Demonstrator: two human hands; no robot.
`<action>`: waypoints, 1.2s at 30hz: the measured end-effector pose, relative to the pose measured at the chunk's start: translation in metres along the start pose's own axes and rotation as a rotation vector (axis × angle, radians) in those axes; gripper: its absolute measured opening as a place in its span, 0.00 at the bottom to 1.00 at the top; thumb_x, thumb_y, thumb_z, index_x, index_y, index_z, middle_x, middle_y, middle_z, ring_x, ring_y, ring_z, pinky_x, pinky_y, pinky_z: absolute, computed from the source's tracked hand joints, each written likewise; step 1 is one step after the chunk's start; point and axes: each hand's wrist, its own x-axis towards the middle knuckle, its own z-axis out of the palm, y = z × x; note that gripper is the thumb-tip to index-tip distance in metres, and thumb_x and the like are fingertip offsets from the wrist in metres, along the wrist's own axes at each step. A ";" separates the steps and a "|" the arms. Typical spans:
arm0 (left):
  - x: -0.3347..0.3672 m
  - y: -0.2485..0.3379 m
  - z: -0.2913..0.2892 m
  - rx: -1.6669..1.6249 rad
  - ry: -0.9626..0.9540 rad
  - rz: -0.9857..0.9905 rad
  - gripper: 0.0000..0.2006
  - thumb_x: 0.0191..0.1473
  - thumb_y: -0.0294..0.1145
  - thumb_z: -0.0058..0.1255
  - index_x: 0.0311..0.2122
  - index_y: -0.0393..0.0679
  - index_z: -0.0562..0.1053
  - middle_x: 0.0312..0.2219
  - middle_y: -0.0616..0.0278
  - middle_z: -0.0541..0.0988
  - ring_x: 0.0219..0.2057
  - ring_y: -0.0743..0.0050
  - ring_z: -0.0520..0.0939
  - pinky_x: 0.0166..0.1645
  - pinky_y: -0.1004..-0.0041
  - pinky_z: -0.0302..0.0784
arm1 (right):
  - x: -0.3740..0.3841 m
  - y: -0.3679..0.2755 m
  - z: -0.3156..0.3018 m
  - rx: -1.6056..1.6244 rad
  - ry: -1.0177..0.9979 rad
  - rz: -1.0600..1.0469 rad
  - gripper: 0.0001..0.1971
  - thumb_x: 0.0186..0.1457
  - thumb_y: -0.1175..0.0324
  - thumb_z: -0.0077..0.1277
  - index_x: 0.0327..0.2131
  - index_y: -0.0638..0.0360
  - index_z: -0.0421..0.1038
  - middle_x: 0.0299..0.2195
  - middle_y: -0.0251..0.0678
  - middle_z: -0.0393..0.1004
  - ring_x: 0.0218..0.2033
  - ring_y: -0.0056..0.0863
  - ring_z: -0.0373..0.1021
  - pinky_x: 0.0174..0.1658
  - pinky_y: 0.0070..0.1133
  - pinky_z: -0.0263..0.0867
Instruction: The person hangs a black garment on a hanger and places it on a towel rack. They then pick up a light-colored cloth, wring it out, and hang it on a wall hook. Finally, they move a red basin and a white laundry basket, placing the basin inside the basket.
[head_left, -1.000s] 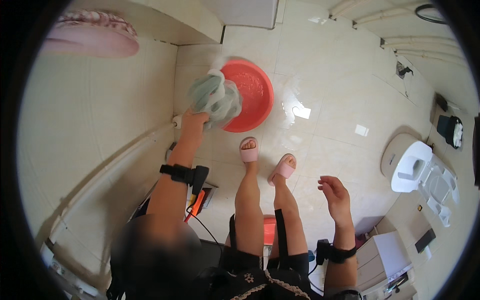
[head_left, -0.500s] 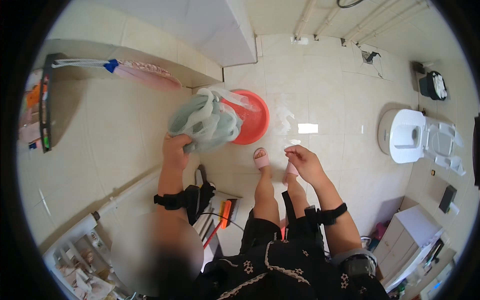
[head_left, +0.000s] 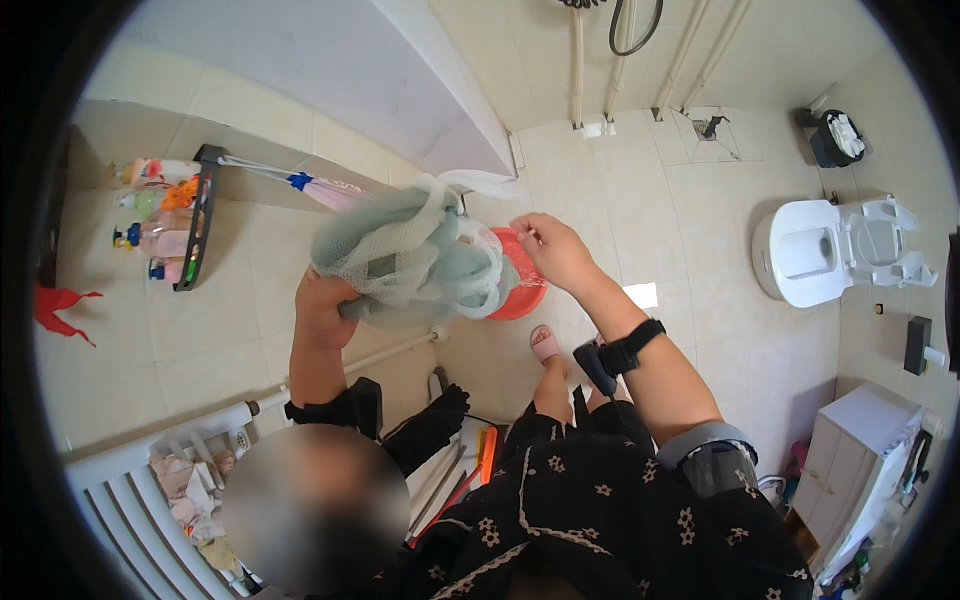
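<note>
I note the left hand (head_left: 325, 303) has raised its gripped green-white mesh fabric (head_left: 405, 245), within the loosely open right hand's (head_left: 556, 256) reach.

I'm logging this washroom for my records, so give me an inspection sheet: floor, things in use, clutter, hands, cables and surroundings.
Surface: pale tiled floor, with a bright patch to the right of the red basin.
Things in use: pale green mesh cloth, bunched up, hiding part of the basin from view.
Clutter: bottles on a black wall rack; crumpled cloths at lower left.
Hands: left hand grips the mesh cloth; right hand is loosely bent, nothing seen in it.
Cables: black loop at the far wall, hose or cable unclear.
Surroundings: white toilet, dark bin and white cabinet along the right.
</note>
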 end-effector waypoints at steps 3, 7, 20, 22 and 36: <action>-0.008 0.030 0.021 0.017 -0.045 0.038 0.27 0.35 0.21 0.41 0.49 0.34 0.65 0.42 0.56 0.74 0.42 0.59 0.75 0.46 0.65 0.72 | 0.019 -0.018 0.001 0.046 0.052 -0.169 0.12 0.54 0.69 0.45 0.41 0.60 0.70 0.36 0.41 0.73 0.36 0.31 0.69 0.42 0.22 0.64; -0.015 0.053 0.037 0.034 -0.034 0.122 0.26 0.36 0.20 0.41 0.47 0.35 0.65 0.40 0.56 0.74 0.40 0.61 0.76 0.42 0.66 0.73 | 0.021 -0.023 0.000 0.020 0.013 -0.144 0.13 0.49 0.73 0.43 0.39 0.61 0.71 0.36 0.46 0.73 0.40 0.41 0.69 0.44 0.28 0.64; -0.030 0.123 0.054 -0.371 0.011 0.211 0.20 0.42 0.20 0.39 0.46 0.34 0.63 0.40 0.55 0.72 0.37 0.63 0.74 0.37 0.68 0.72 | -0.010 0.012 0.069 0.200 -0.331 0.161 0.42 0.42 0.62 0.57 0.58 0.70 0.47 0.53 0.55 0.59 0.55 0.42 0.59 0.54 0.25 0.57; -0.027 0.129 0.043 -0.433 -0.052 0.218 0.18 0.43 0.20 0.39 0.44 0.35 0.64 0.40 0.55 0.72 0.37 0.62 0.74 0.38 0.67 0.72 | -0.007 0.006 0.078 0.215 -0.344 0.174 0.45 0.42 0.60 0.58 0.58 0.72 0.45 0.55 0.56 0.56 0.57 0.43 0.56 0.56 0.25 0.54; -0.011 0.103 0.062 -0.664 0.460 0.375 0.06 0.41 0.24 0.45 0.29 0.42 0.68 0.29 0.63 0.72 0.30 0.67 0.73 0.35 0.66 0.68 | -0.058 -0.124 0.057 -0.398 -0.127 -0.191 0.22 0.48 0.65 0.50 0.48 0.61 0.64 0.40 0.48 0.71 0.41 0.40 0.69 0.43 0.29 0.66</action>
